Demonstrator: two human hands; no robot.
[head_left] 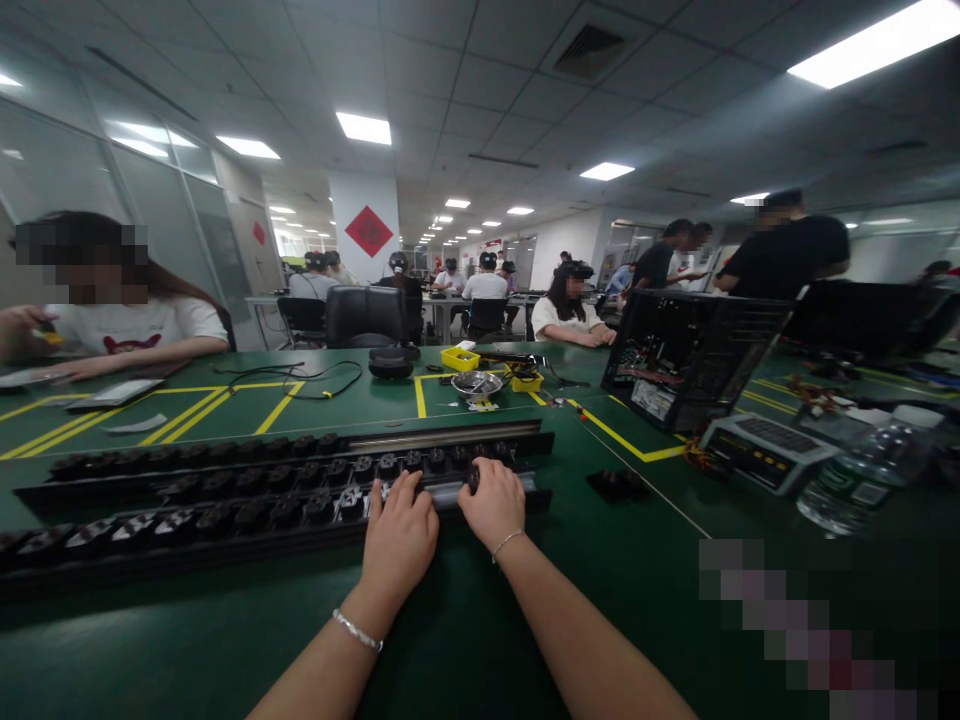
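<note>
Three long black rails (225, 490) lie across the green table (480, 640) in front of me, each carrying several small black round parts. My left hand (399, 540) rests on the nearest rail, fingers curled over its bare grey stretch. My right hand (493, 500) sits just right of it, fingertips pinching a small black round part (473, 478) on the same rail. A loose black part (616, 484) lies on the table to the right of the rails.
An open black computer case (694, 350), a grey keypad unit (765, 452) and a plastic water bottle (862, 478) stand at right. A metal bowl (477, 384) and yellow trays (459, 358) sit mid-table. One person sits at far left (112, 320); others sit and stand behind.
</note>
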